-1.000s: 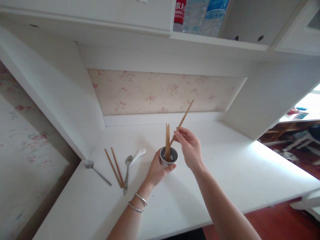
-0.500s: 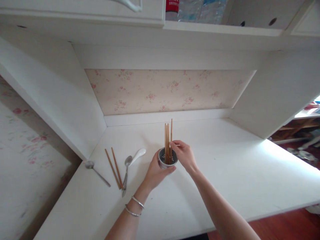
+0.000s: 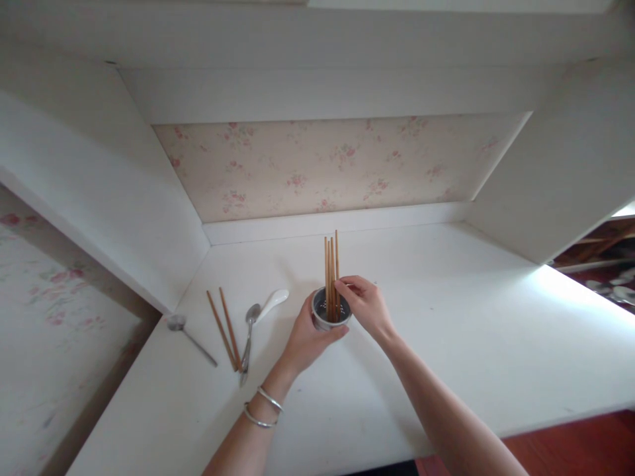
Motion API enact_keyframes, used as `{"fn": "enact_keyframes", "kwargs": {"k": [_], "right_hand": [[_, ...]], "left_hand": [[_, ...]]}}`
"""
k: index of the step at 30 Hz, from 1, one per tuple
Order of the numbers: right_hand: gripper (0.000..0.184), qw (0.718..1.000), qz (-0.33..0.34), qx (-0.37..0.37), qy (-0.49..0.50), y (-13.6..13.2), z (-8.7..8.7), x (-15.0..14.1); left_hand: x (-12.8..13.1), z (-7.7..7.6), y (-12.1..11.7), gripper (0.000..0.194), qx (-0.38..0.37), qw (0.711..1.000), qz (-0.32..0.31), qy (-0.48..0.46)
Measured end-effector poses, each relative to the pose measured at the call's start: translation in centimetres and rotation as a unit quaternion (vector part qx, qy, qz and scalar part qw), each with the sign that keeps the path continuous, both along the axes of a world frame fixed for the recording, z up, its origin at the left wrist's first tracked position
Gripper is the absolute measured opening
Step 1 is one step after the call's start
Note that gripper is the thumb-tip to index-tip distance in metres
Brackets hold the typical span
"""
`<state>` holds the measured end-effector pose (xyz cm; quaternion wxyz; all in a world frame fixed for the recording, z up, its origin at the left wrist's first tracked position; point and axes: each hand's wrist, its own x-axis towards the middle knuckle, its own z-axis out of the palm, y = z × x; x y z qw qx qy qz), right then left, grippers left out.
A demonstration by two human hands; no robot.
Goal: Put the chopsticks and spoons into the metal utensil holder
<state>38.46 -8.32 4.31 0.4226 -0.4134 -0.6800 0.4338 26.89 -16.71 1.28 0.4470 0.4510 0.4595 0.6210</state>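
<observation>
A small metal holder [image 3: 321, 322] with a perforated bottom stands on the white desk [image 3: 446, 344]. Several wooden chopsticks [image 3: 331, 264] stand upright in it. My left hand [image 3: 306, 337] is wrapped round the holder from the near side; two bangles sit on that wrist. My right hand [image 3: 364, 305] is beside the holder's right rim, its fingertips pinched on one upright chopstick. Left of the holder lie two loose chopsticks [image 3: 225, 326], a metal spoon [image 3: 247, 337], a white ceramic spoon [image 3: 272, 301] and another metal spoon [image 3: 188, 336].
The desk sits in a white alcove with floral wallpaper [image 3: 322, 165] at the back and slanting side panels [image 3: 99, 198]. A white shelf underside [image 3: 317, 39] runs overhead. Red floor [image 3: 585, 443] shows past the desk's right front edge.
My right hand has brought the slanted chopstick down and upright into the holder with the others. The view has tilted down, so the bottles on the upper shelf have left the frame.
</observation>
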Motion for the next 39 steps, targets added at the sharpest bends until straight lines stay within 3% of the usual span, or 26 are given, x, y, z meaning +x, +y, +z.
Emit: {"fn": "enact_keyframes", "kwargs": {"k": [10,21,39], "right_hand": [[0.028,1.000,0.006,0.001,-0.031,-0.1,0.5,0.2],[0.034,0.997,0.029,-0.065,0.034,0.2,-1.2,0.4],[0.024,0.999,0.021,0.031,0.010,0.1,-0.7,0.7]], "left_hand": [[0.1,0.0,0.0,0.071,-0.001,1.000,-0.002,0.020],[0.0,0.2,0.0,0.070,0.005,0.999,-0.009,0.038],[0.2,-0.1,0.1,0.072,0.005,0.999,-0.001,0.035]]}}
